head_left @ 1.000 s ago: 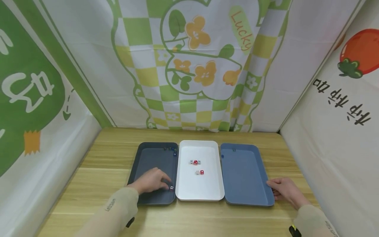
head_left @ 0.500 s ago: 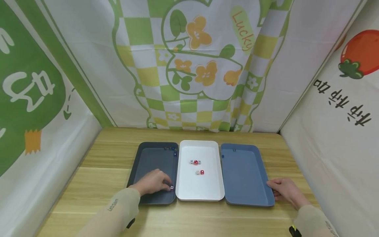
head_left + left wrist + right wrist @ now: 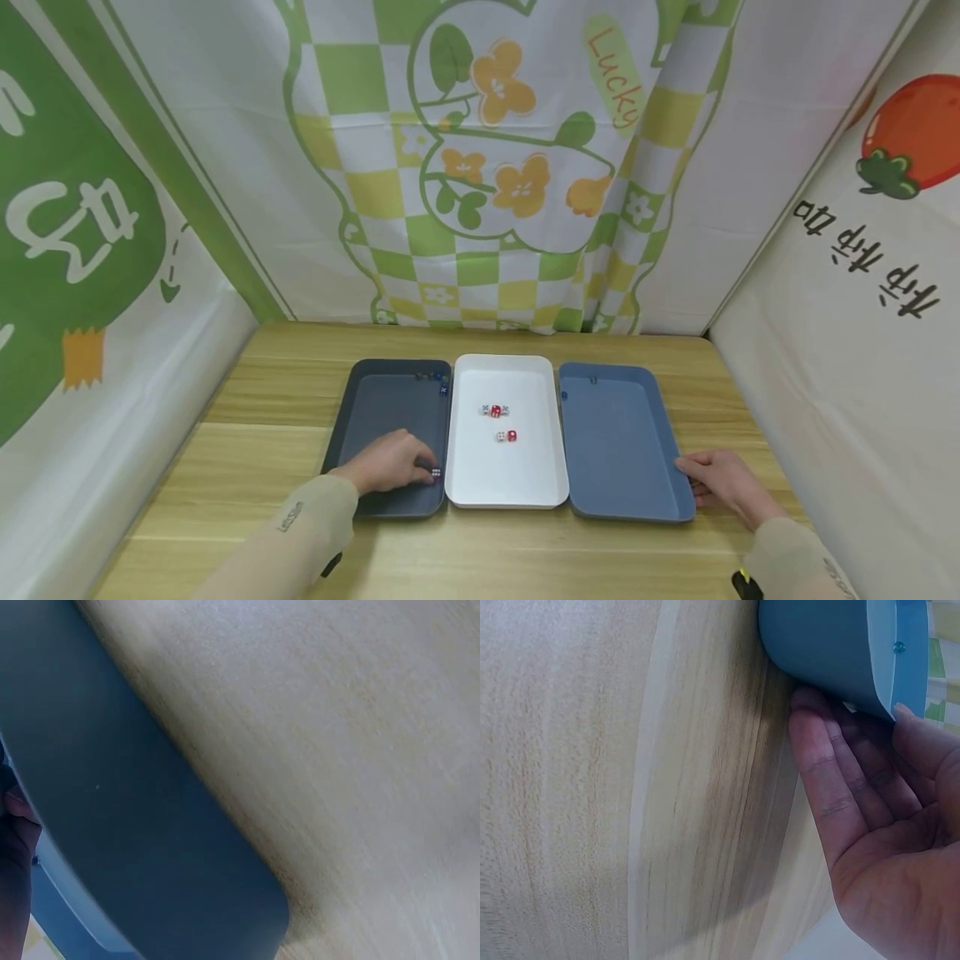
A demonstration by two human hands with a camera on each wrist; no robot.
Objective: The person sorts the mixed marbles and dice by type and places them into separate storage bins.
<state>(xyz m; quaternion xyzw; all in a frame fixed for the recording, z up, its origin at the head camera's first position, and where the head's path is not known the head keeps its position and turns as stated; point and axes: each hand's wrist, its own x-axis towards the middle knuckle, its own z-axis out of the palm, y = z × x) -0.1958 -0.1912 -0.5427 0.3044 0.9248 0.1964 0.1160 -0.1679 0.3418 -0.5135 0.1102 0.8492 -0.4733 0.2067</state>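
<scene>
In the head view, the left hand (image 3: 390, 461) reaches into the dark tray (image 3: 375, 417) and pinches a purple die (image 3: 436, 473) between thumb and finger. The die sits at about 4 o'clock in that tray, near the wall next to the white tray (image 3: 502, 483). It should prove light, hard and smooth, not fragile; 2 opposed flat faces look the best hold, since a corner grip could let it skid. The tray rims stand close at 3 o'clock from it, so clearing them probably needs a lift. In the white tray, a row of 3 dice (image 3: 496, 411) and a pair of dice (image 3: 512, 436) lie near the middle, with room between them and the 6 o'clock rim.

In the left wrist view, the hand shows only at 9 o'clock, mostly behind the tray's wall; its grip cannot be told there.

In the right wrist view, the right hand (image 3: 889, 825) has its thumb at the rim and fingers against the outside of the blue tray (image 3: 817, 645), narrowed on the edge. That tray looks stiff and light, liable to slide if tugged; bare surface (image 3: 690, 787) spreads toward 9 o'clock.
</scene>
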